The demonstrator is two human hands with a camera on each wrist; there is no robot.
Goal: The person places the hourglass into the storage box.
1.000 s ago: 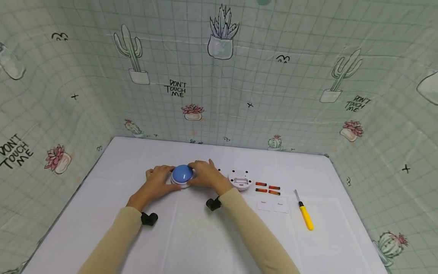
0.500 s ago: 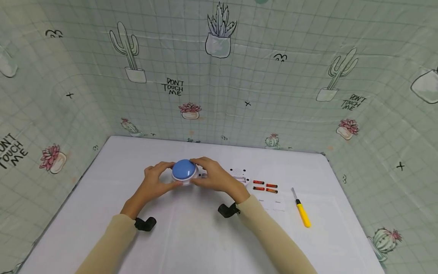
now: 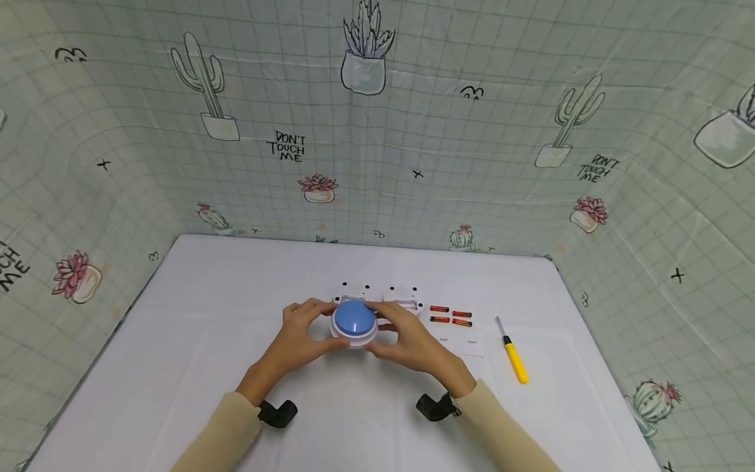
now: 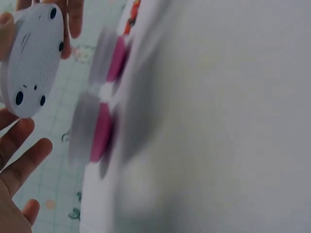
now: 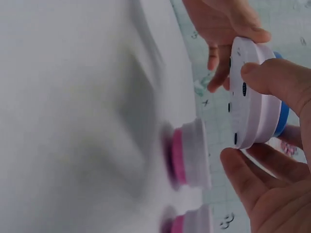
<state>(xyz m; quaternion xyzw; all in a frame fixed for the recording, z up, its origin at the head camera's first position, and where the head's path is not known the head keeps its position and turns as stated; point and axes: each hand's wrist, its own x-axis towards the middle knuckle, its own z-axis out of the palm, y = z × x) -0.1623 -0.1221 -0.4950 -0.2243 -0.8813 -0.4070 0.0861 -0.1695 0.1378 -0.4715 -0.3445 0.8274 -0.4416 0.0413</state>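
Lettering on the cloth wall (image 3: 507, 147) around my table (image 3: 265, 262): black capitals "DON'T TOUCH ME" (image 3: 287, 146) on the back, left of centre; same words again, tilted, toward the right corner (image 3: 598, 168). On the left side a third bit is cut by the frame edge, only "CH" and "ME" (image 3: 10, 265) readable. Also printed there: cross signs (image 3: 417, 174) and black squiggles (image 3: 472, 92). White cards (image 3: 474, 349) carry a short line of print each, too small to read. Underside of the blue-domed button (image 4: 36, 63) I'm holding: little marks, can't make out.
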